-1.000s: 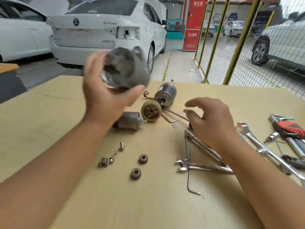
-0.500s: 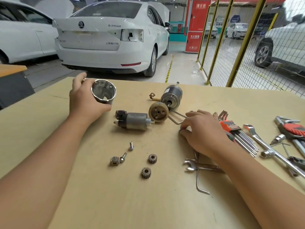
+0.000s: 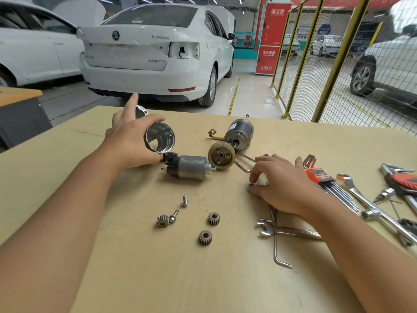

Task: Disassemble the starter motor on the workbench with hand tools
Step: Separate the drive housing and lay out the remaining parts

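Observation:
My left hand (image 3: 130,141) grips a hollow shiny metal housing (image 3: 160,137), its open end facing me, low over the workbench (image 3: 67,159); the index finger points away. Just right of it lies the grey solenoid (image 3: 188,167) with a black end cap. Behind that stand a tan gear carrier disc (image 3: 221,155) and the motor body (image 3: 239,134) with its shaft up. My right hand (image 3: 279,184) rests palm down on the bench, fingertips bent onto the surface beside a bent rod (image 3: 244,164). Three small pinion gears (image 3: 205,237) and two screws (image 3: 184,200) lie in front.
Right of my right hand are an orange-handled hex key set (image 3: 325,179), a ratchet wrench (image 3: 370,213) and red-handled pliers (image 3: 401,177). An open-end spanner (image 3: 282,230) and a loose hex key (image 3: 276,251) lie near my right wrist. White cars and a yellow mesh fence stand behind.
My left hand has brought the housing down from high in the air to just above the bench by the solenoid. My right hand dropped flat onto the bench and stays there.

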